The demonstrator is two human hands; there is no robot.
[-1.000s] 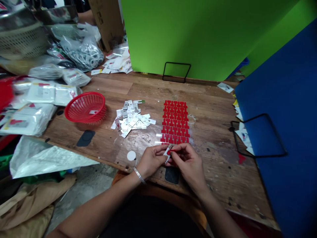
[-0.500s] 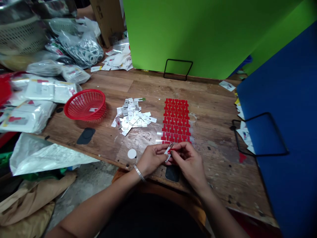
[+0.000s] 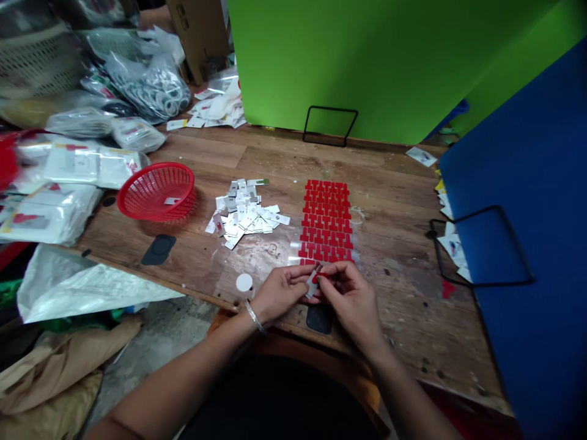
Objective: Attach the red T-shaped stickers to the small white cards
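Observation:
My left hand (image 3: 283, 294) pinches a small white-and-grey printed card (image 3: 311, 288) between thumb and fingers, near the table's front edge. Against that card my right hand (image 3: 351, 293) pinches a small red piece (image 3: 320, 277), partly hidden by its fingers. Just beyond both hands lies a sheet of red T-shaped pieces (image 3: 326, 221) in rows on clear backing; my fingers overlap its near end. A loose pile of similar small cards (image 3: 245, 217) is spread to the left of the sheet.
A red plastic basket (image 3: 158, 190) with a card inside stands left of the pile. Bagged packets (image 3: 76, 162) crowd the far left. A green panel (image 3: 358, 67) closes the back, and a blue panel (image 3: 527, 201) the right. A white disc (image 3: 244, 282) lies near the front edge.
The card in my left hand has turned slightly, showing more of its grey face, with the red piece against it. Both hands stay in nearly the same place.

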